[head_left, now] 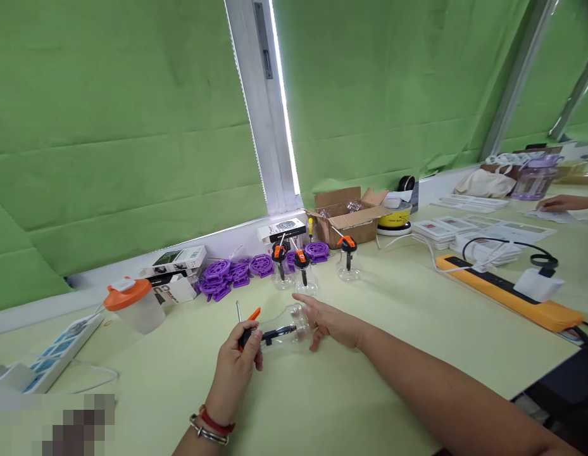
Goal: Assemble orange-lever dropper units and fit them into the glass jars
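A clear bottle (pixel 300 327) with a black tube inside lies on its side between my hands, above the table. My left hand (pixel 239 351) is closed round its black and orange top, from which a thin metal spout sticks up. At the other end, my right hand (pixel 329 320) holds the bottle's base, fingers partly bent round it. Just behind stand similar upright clear bottles with black and orange tops: one bottle (pixel 306 278), another bottle (pixel 281 273) to its left, and a third bottle (pixel 348 265) to the right.
Several purple plastic parts (pixel 218 271) lie by the window, near small printed boxes (pixel 177 288) and an open cardboard box (pixel 355 225). An orange-lidded container (pixel 140 310) and a white power strip (pixel 61 354) are left. An orange bar (pixel 507 294) is right; another person's hand (pixel 552 203) shows far right.
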`<state>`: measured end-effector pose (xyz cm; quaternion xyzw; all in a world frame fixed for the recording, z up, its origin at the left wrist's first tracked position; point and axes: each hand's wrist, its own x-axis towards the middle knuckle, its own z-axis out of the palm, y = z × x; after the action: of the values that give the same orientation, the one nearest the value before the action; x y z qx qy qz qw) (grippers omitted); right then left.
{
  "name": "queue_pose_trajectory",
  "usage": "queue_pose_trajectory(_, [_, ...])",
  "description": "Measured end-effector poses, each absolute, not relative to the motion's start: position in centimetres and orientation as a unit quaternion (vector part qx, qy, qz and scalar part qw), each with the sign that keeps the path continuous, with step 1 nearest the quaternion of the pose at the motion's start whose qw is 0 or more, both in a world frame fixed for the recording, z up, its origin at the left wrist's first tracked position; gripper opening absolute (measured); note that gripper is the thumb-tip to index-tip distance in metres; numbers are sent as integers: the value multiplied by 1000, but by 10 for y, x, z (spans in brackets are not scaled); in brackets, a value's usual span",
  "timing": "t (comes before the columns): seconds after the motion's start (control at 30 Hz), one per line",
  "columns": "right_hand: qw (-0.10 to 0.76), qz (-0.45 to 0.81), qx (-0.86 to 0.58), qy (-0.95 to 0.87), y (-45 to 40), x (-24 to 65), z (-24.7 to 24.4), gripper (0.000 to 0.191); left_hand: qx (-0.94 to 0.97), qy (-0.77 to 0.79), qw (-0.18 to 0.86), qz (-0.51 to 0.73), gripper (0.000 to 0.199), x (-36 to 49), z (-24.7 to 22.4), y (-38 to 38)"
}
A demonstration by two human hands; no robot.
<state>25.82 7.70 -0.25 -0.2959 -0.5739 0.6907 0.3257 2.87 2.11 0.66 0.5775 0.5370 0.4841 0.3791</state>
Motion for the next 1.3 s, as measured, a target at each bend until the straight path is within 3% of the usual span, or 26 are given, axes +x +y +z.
queue_pose_trajectory(0.13, [337, 668, -247, -615, 75, 261, 0, 92, 552, 526, 403, 506, 35, 25, 3, 26])
queue_pose_trajectory(0.6, [287, 677, -295, -611, 86, 258, -12, 63, 565, 532, 398, 490, 34, 30, 5, 21])
queue_pose_trajectory(0.8, [261, 665, -336, -614, 86, 256, -14, 75, 568, 531, 396, 488, 34, 31, 3, 22])
queue_pose_trajectory(0.93, [320, 661, -287, -615, 82, 259, -8, 68, 562, 532, 392, 497, 34, 28, 1, 24])
queue_pose_trajectory(1.07, [348, 666, -240, -614, 79, 263, -2, 88, 565, 534, 385, 498, 35, 25, 0, 24])
queue_pose_trajectory(1.3, [338, 666, -253, -615, 80, 263, 0, 69, 575, 534, 367, 500, 34, 31, 6, 20])
